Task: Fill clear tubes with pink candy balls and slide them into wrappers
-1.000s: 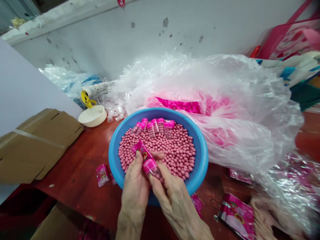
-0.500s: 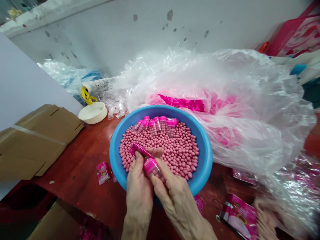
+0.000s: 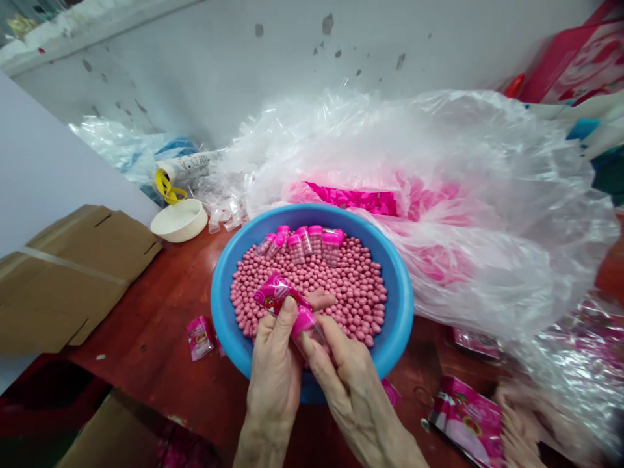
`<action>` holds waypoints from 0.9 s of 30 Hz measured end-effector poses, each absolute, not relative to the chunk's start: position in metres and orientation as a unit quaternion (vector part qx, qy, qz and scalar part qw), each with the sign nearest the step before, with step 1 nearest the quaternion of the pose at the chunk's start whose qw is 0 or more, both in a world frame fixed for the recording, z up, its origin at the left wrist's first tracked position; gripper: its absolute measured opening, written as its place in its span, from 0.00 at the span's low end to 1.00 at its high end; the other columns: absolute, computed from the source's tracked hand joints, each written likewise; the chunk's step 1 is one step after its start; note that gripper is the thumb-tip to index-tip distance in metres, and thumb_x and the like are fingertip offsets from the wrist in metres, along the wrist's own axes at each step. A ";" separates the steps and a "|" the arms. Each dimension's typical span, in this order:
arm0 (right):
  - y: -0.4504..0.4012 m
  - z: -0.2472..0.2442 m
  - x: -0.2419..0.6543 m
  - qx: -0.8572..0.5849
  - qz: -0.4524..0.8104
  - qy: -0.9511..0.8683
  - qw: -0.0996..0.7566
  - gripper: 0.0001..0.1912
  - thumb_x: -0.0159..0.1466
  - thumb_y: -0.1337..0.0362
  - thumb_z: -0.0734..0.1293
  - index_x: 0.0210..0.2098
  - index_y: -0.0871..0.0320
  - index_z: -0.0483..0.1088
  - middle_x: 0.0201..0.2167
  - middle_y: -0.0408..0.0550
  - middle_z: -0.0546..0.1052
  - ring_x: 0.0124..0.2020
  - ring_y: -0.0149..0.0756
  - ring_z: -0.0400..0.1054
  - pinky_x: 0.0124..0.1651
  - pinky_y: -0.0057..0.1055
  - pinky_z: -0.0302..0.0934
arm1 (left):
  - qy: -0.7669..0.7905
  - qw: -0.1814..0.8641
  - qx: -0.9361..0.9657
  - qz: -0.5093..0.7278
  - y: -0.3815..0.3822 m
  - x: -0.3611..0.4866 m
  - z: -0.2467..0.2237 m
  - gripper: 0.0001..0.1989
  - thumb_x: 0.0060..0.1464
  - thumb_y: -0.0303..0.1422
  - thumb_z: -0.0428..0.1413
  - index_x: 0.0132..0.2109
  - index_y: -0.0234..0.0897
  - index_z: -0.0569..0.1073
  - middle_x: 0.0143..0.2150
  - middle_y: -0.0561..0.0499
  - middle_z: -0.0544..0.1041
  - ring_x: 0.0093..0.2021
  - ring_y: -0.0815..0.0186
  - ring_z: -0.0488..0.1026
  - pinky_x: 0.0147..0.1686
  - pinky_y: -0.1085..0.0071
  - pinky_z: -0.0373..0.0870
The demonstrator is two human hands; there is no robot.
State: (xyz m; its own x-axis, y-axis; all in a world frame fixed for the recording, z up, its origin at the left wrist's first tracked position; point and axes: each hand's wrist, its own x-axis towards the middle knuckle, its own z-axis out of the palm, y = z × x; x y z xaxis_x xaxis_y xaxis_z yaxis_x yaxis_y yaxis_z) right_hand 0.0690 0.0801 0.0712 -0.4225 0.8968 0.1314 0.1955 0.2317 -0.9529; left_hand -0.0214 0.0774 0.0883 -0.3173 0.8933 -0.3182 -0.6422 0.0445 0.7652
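Observation:
Over the front of a blue basin [image 3: 221, 305], my left hand [image 3: 273, 380] pinches a pink printed plastic wrapper [image 3: 273, 289] under its thumb, with fingertips showing beyond it. My right hand [image 3: 353, 377] is closed around a small clear jar with a pink cap [image 3: 305, 318]. The cap end points toward the wrapper, and the two touch or overlap; I cannot tell whether the cap is inside it. Pink round beads [image 3: 351, 286] fill the basin. Several capped jars of beads [image 3: 314, 239] lie on them at the far side.
A large clear bag of pink caps [image 3: 361, 198] lies behind the basin. Left are flattened cardboard [image 3: 73, 273], a white round lid [image 3: 180, 221] and a yellow tape ring [image 3: 168, 188]. Pink wrappers lie on the red table at left [image 3: 199, 338] and right [image 3: 468, 422].
The wrapper has turned from nearly edge-on to show its printed face. My left thumb has moved onto it, and both hands with the jar have shifted slightly right.

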 end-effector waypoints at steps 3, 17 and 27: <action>0.082 0.071 0.064 -0.393 0.471 -0.700 0.366 0.18 0.68 0.62 0.54 0.53 0.62 0.62 0.34 0.49 0.77 0.30 0.36 0.71 0.32 0.29 0.60 | 0.454 0.552 0.131 0.687 0.079 -0.021 0.087 0.10 0.53 0.34 0.57 0.37 0.34 0.81 0.31 0.45 0.82 0.36 0.60 0.78 0.41 0.68 0.71; 0.082 0.065 0.072 -0.403 0.516 -0.656 0.375 0.12 0.67 0.58 0.57 0.44 0.55 0.68 0.32 0.45 0.75 0.31 0.33 0.69 0.33 0.26 0.64 | 0.403 0.623 0.143 0.655 0.073 -0.025 0.090 0.20 0.57 0.43 0.51 0.41 0.32 0.79 0.40 0.40 0.81 0.43 0.56 0.76 0.47 0.61 0.69; 0.080 0.073 0.064 -0.389 0.456 -0.687 0.411 0.15 0.67 0.63 0.54 0.49 0.59 0.66 0.29 0.47 0.76 0.27 0.35 0.72 0.32 0.27 0.64 | 0.429 0.602 0.180 0.649 0.073 -0.023 0.089 0.14 0.50 0.40 0.58 0.27 0.35 0.81 0.43 0.40 0.81 0.50 0.50 0.72 0.49 0.59 0.68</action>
State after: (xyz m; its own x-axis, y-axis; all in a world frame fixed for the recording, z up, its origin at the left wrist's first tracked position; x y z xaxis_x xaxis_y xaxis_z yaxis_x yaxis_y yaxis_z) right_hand 0.0645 0.0802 0.0728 -0.3608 0.9089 0.2091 0.1593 0.2810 -0.9464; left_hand -0.0232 0.0735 0.0895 -0.2101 0.9359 -0.2828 -0.6273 0.0928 0.7732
